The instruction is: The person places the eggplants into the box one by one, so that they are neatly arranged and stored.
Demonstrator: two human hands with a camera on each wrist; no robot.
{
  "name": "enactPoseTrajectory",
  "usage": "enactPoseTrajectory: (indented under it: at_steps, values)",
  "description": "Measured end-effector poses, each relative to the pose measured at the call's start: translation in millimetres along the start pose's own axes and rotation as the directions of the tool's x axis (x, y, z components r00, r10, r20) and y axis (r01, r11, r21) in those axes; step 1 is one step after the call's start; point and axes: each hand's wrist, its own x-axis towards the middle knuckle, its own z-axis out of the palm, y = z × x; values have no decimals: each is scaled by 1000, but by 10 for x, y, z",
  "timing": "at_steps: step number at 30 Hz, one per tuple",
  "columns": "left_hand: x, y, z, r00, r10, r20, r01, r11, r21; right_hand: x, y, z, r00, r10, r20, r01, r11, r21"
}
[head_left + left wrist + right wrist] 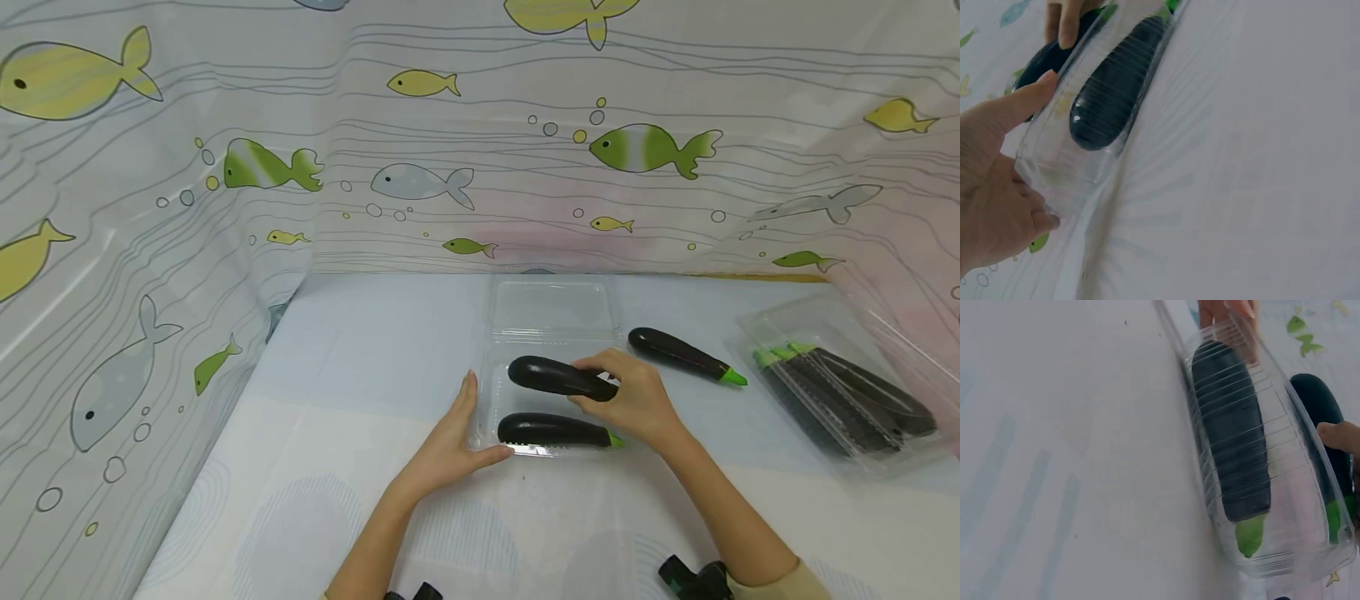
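A clear plastic clamshell box (495, 417) lies with its lid (553, 307) folded back. One dark eggplant (555, 429) with a green tip lies along its front side, seen through the ribbed wall in both wrist views. My right hand (626, 392) pinches a second eggplant (551, 375) near its stem end, over the box's back half. My left hand (450, 442) rests against the box's left end, its fingers straight along the side and its thumb at the front rim. Right of the lid, a third eggplant (678, 352) lies on the table.
Another clear plastic box (765, 317) stands at the right, with several eggplants (847, 400) in it. The table (375, 342) has a pale cloth. Behind and to the left hangs a fish-patterned sheet (525, 167).
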Motion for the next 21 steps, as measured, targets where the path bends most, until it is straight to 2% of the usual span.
enactPoseTrajectory:
  at_steps: [2, 5, 7, 10, 15, 19, 21]
  values:
    - [3, 3, -1, 1000, 0, 2, 0, 1000, 1, -1, 27, 42, 1000, 4, 20, -4, 1000, 10]
    - [6, 6, -2, 1000, 4, 2, -4, 1000, -1, -12, 53, 93, 994, 65, 91, -66, 998, 4]
    - [8, 4, -2, 1000, 4, 3, -4, 1000, -2, -22, 56, 118, 980, 122, 157, -121, 993, -14]
    - [10, 4, -3, 1000, 3, 4, -3, 1000, 1, -38, 39, 140, 947, 194, 257, -184, 981, -64]
    - [7, 4, -2, 1000, 10, -2, -10, 1000, 5, -41, 8, 162, 907, 223, 359, -177, 972, -156]
    - [5, 0, 1, 1000, 17, -7, -17, 1000, 2, -37, 1, 158, 892, 223, 393, -164, 970, -179]
    - [6, 1, 0, 1000, 18, -7, -18, 1000, 2, -36, 0, 134, 894, 223, 389, -169, 971, -170]
